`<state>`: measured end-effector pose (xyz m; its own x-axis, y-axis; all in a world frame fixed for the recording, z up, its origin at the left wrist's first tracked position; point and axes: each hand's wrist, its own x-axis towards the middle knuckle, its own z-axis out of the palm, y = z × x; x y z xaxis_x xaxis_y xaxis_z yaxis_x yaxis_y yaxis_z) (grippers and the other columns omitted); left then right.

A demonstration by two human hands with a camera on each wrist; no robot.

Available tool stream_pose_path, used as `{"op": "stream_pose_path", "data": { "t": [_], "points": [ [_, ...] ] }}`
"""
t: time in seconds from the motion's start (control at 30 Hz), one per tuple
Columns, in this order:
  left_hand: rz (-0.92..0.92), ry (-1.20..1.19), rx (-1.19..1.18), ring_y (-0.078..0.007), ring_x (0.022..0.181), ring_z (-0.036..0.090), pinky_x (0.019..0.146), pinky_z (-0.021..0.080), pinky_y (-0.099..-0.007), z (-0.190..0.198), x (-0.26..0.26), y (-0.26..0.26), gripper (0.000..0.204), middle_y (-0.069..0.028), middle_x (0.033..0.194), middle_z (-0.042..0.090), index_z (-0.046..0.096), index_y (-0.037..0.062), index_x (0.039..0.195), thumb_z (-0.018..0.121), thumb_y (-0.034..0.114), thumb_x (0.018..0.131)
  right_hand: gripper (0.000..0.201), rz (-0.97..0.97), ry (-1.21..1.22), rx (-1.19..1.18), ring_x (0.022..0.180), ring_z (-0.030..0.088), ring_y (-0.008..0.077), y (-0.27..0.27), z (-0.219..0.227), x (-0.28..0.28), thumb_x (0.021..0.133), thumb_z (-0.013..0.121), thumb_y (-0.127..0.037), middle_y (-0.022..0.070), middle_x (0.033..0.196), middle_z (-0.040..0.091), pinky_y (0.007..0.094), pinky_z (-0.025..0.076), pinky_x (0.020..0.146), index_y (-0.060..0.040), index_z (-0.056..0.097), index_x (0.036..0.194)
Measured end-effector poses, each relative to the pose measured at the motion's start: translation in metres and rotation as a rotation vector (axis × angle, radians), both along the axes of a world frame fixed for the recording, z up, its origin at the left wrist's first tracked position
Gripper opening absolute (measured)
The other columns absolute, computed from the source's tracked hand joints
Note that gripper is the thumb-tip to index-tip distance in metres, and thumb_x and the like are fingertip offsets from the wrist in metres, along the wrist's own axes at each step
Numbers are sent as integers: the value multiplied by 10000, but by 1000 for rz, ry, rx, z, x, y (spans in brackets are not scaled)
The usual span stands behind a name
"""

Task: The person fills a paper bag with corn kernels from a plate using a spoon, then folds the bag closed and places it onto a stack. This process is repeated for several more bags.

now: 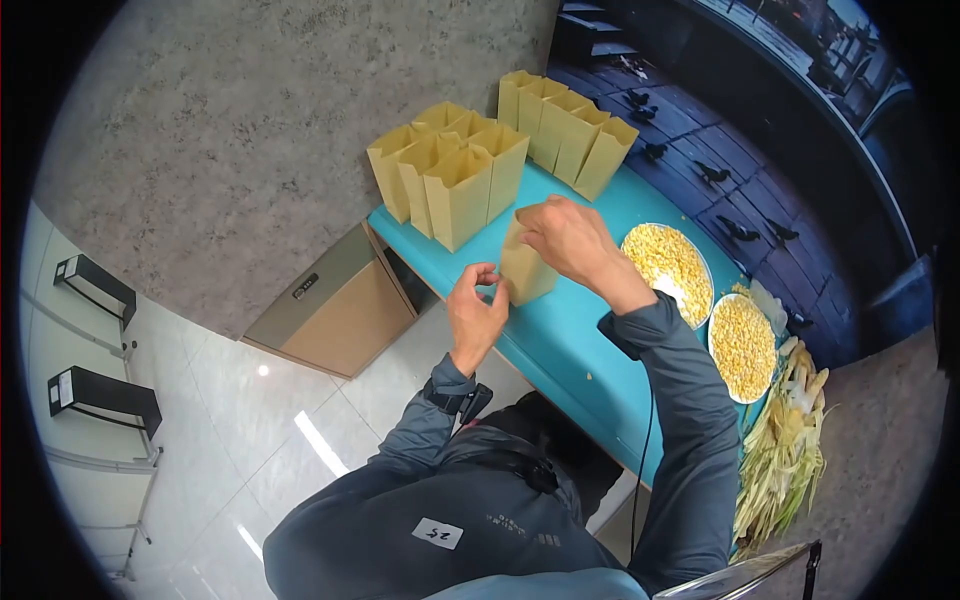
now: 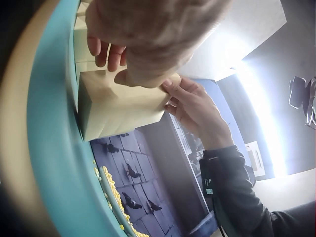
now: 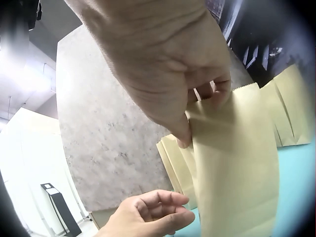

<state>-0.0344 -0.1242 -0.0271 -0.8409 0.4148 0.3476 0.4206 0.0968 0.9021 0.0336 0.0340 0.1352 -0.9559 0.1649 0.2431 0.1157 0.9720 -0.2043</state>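
Note:
A brown paper bag [image 1: 527,272] stands upright near the front edge of the turquoise table. My right hand [image 1: 577,242] pinches its top rim, thumb on one side and fingertips at the opening, as the right wrist view shows. My left hand [image 1: 477,318] is beside the bag's lower part, fingers loosely bent with nothing between them. Seen from the left wrist, the bag [image 2: 118,106] has a flat base turned toward the table, and the left hand [image 2: 148,39] overlaps its upper side. The inside of this bag is hidden.
Several open paper bags [image 1: 462,200] stand grouped on the left end of the table [image 1: 570,365], with another row [image 1: 575,135] along the back. Two trays of corn kernels [image 1: 668,262] [image 1: 742,345] lie to the right, near corn husks [image 1: 780,460]. A cable [image 1: 645,440] crosses the table.

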Motion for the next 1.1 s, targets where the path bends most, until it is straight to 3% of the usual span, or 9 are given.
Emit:
{"op": "stream_pose_path", "data": {
  "t": [0.27, 0.47, 0.53, 0.73, 0.9, 0.97, 1.0, 1.07, 1.1],
  "points": [
    [50, 20, 22, -229, 882, 734, 725, 591, -353, 1, -29, 3, 382, -92, 986, 720, 672, 24, 1119, 890, 65, 807, 122, 155, 137, 10, 1047, 683, 389, -16, -23, -70, 910, 756, -137, 155, 988, 726, 516, 573, 834, -32, 699, 932],
    [59, -18, 3, -240, 921, 775, 793, 624, -341, -8, -52, 7, 379, -131, 1032, 762, 674, -17, 1147, 873, -1, 825, 100, 191, 190, -64, 1036, 663, 374, -20, -28, -79, 923, 718, -101, 132, 1013, 694, 499, 567, 836, -7, 685, 930],
    [73, 22, 26, -273, 831, 746, 747, 593, -382, -7, -53, 12, 363, -127, 929, 725, 654, -3, 1081, 886, 3, 802, 96, 203, 208, -59, 1046, 660, 371, -18, -29, -79, 927, 708, -93, 131, 1020, 692, 494, 566, 840, 0, 681, 933],
    [108, 42, 61, -288, 835, 743, 752, 586, -386, -16, -56, 22, 316, -130, 906, 727, 659, 7, 1026, 883, 17, 803, 170, 244, 367, -96, 1074, 657, 358, -10, -19, -68, 895, 767, -127, 129, 1062, 705, 484, 567, 873, 3, 714, 992],
    [134, -41, 27, -239, 871, 724, 750, 572, -376, -1, -41, 9, 373, -101, 958, 738, 672, 30, 1075, 913, 89, 796, 127, -7, 702, 116, 942, 679, 381, 79, 3, -62, 899, 772, -158, 125, 947, 729, 505, 576, 798, -85, 743, 1000],
    [135, -38, -5, -217, 894, 716, 733, 561, -357, 4, -31, 0, 400, -86, 986, 737, 675, 41, 1097, 923, 108, 791, 136, -297, 636, 231, 1001, 699, 400, 130, 4, -63, 913, 745, -140, 156, 989, 734, 527, 588, 833, -71, 736, 1030],
    [114, -39, -2, -185, 901, 704, 737, 556, -332, 8, -24, -2, 395, -71, 986, 729, 675, 40, 1113, 919, 112, 811, 136, -311, 638, 233, 1001, 699, 400, 148, 2, -62, 913, 745, -140, 156, 989, 734, 527, 588, 833, -71, 736, 1030],
    [83, -33, -13, -153, 908, 693, 741, 552, -306, 9, -10, -5, 390, -57, 986, 721, 676, 40, 1129, 915, 115, 830, 183, -640, 375, 76, 1102, 715, 441, 171, -10, -59, 913, 716, -116, 208, 1082, 744, 549, 596, 912, -49, 718, 1084],
    [40, -61, 28, -148, 913, 688, 741, 550, -302, 10, -4, -4, 393, -58, 993, 716, 675, 39, 1136, 917, 113, 835, 183, -656, 381, 64, 1102, 715, 441, 180, -18, -61, 913, 716, -116, 208, 1082, 744, 549, 596, 912, -49, 718, 1084]
  ]
}}
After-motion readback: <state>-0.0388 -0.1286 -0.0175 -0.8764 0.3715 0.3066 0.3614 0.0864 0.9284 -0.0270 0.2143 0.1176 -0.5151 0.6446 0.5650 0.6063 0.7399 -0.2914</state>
